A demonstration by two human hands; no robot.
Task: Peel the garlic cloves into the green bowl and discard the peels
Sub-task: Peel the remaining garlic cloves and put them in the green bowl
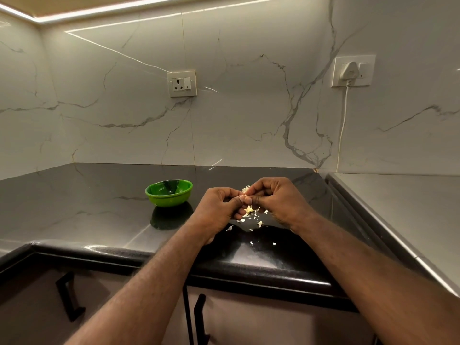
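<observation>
The left hand (pixel 219 205) and right hand (pixel 276 197) meet with curled fingers, both pinching a garlic clove (pixel 246 189) just above the black counter (pixel 87 207). Small white peels (pixel 252 215) lie under them. The green bowl (pixel 169 194) sits near, to the left; I cannot tell what is in it.

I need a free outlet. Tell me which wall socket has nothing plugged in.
The left socket, above the bowl: its holes are bare. The right socket holds a white plug with a cord hanging down.
</observation>
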